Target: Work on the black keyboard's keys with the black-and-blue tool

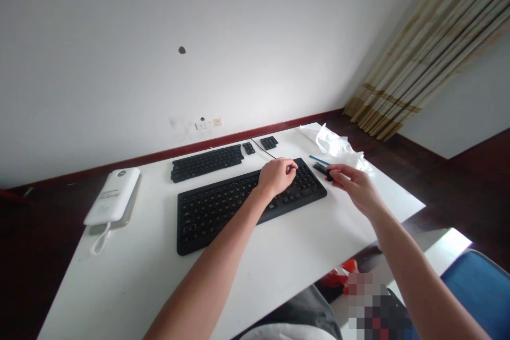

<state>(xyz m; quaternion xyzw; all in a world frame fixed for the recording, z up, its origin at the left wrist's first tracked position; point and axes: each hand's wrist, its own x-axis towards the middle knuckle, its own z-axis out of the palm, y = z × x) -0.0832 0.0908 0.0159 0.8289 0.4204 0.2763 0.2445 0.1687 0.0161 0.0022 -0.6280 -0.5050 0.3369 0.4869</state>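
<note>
A black keyboard (223, 196) lies slightly angled on the white table, with bare key positions showing where its caps are off. Over its right half is my left hand (277, 175), fingers curled and thumb against the forefinger; what they pinch, if anything, I cannot make out. My right hand (354, 183), just off the keyboard's right end, grips a small black brush (322, 169) between thumb and fingers, its end pointing left. Loose black keycaps stand grouped behind the keyboard: a large block (207, 162), a small cluster (248, 147) and a number-pad group (269, 142).
A blue thin tool (319, 160) lies beyond the brush, beside a crumpled white plastic bag (337, 146). At the table's left edge sits a white power bank (113, 196) with a loop strap. A blue chair (478, 287) is at lower right; the wall rises behind.
</note>
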